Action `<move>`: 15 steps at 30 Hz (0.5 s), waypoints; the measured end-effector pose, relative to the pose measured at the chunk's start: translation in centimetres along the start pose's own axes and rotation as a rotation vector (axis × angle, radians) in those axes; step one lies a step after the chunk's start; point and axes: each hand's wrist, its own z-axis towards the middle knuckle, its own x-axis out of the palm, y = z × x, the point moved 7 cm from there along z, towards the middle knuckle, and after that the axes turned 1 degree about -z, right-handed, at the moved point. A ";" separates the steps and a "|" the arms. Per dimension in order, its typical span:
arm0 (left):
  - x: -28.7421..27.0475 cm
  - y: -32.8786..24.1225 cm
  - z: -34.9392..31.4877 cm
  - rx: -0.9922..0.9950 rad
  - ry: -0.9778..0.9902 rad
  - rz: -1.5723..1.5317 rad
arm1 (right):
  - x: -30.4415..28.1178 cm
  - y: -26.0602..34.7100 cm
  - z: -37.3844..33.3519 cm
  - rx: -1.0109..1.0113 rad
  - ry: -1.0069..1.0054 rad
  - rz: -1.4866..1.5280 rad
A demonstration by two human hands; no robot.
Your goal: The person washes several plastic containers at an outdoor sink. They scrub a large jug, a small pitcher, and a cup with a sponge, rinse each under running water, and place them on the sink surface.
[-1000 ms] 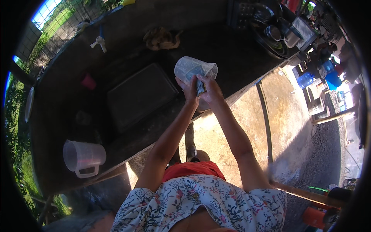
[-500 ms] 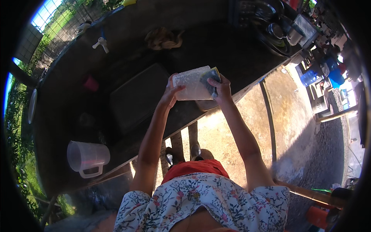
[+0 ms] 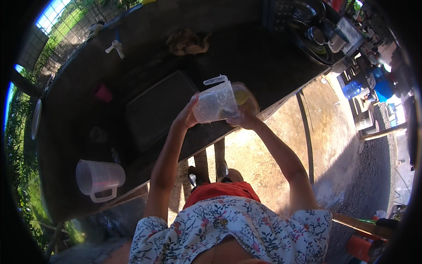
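A translucent plastic pitcher (image 3: 213, 103) is held tilted over the dark counter, its handle turned away from me. My left hand (image 3: 190, 112) grips it by the left end, fingers wrapped around the wall. At the right end is my right hand (image 3: 242, 119), its fingers at the mouth and partly hidden by the wall. A blurred greyish-yellow patch, the sponge (image 3: 225, 113), shows faintly through the plastic by those fingers. Just behind the right hand sits a shallow round container (image 3: 254, 105) with something yellowish in it. White residue or suds cover the pitcher's side.
A second clear pitcher (image 3: 100, 178) lies at the counter's left. Beyond are a pink cup (image 3: 103, 93), a dark rectangular basin (image 3: 160, 105), a white tap (image 3: 115, 49) and a crumpled tan cloth (image 3: 187, 42). Metal pots (image 3: 325, 39) crowd the far right end.
The pitcher has been turned so its handle now shows on the far side. My right hand has moved the sponge from the outer surface down to the mouth, uncovering the round container.
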 end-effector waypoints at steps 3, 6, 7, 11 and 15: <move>-1.8 0.7 -0.7 -0.084 -0.052 0.064 | 1.2 1.3 -0.4 -0.114 -0.020 -0.134; -2.5 -0.3 -0.3 0.094 -0.015 0.170 | 2.5 1.2 0.5 -0.070 0.176 -0.008; -2.8 -0.6 -0.3 0.141 -0.030 0.217 | 2.7 0.5 1.0 0.093 0.203 0.498; -2.5 -1.7 -1.1 0.301 0.044 0.315 | 2.5 1.7 2.7 0.116 0.313 1.757; -2.8 -1.4 -2.5 0.366 0.041 0.244 | 5.1 1.1 3.1 0.075 0.080 1.586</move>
